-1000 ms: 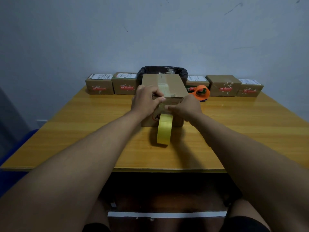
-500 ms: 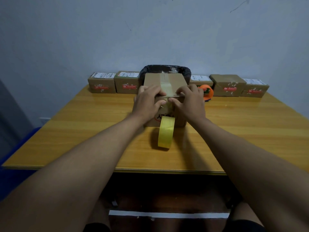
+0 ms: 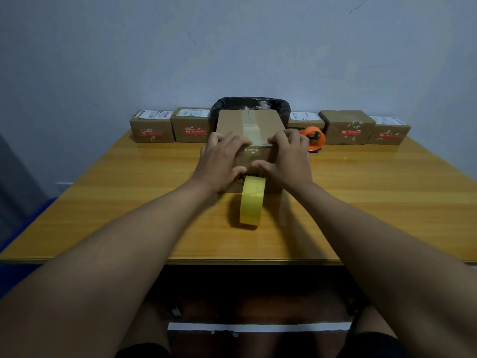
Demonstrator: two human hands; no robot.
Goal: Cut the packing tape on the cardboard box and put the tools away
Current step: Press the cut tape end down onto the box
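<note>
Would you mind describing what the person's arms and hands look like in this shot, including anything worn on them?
Both forearms are bare all the way to the picture's lower edge, with no sleeves in view. The left hand and the right hand are ungloved, and no watch, bracelet or ring shows on either. The nails look short and plain, though the dim light hides finer detail.

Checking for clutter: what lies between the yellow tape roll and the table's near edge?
Nothing: bare table before the yellow tape roll, per the head view.

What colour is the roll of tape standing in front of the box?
Yellow; the tape roll shows clearly in the head view.
</note>
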